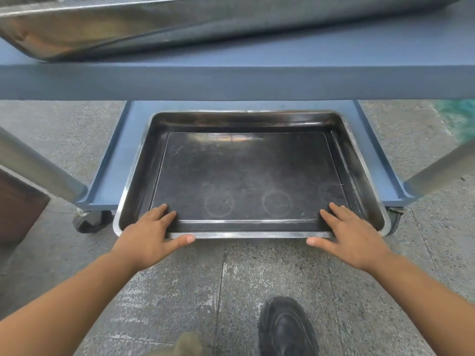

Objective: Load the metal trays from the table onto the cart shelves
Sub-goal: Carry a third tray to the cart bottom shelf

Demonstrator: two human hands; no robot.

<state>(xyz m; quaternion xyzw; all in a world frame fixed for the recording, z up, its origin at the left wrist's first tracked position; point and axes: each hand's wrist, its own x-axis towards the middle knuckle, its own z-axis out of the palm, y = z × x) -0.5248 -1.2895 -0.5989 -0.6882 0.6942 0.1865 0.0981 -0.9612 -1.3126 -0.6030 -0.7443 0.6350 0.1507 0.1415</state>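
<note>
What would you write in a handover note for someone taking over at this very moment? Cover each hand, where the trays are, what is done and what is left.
Left hand: open, fingers flat over the near rim of the lower tray, thumb along its outer edge.
Right hand: the same at the other corner.
Lower tray: on the bottom shelf, near end overhanging.
Upper tray: on the top shelf.
Done: two trays are on shelves.
To do: push the lower tray fully in; the table is out of view.
</note>
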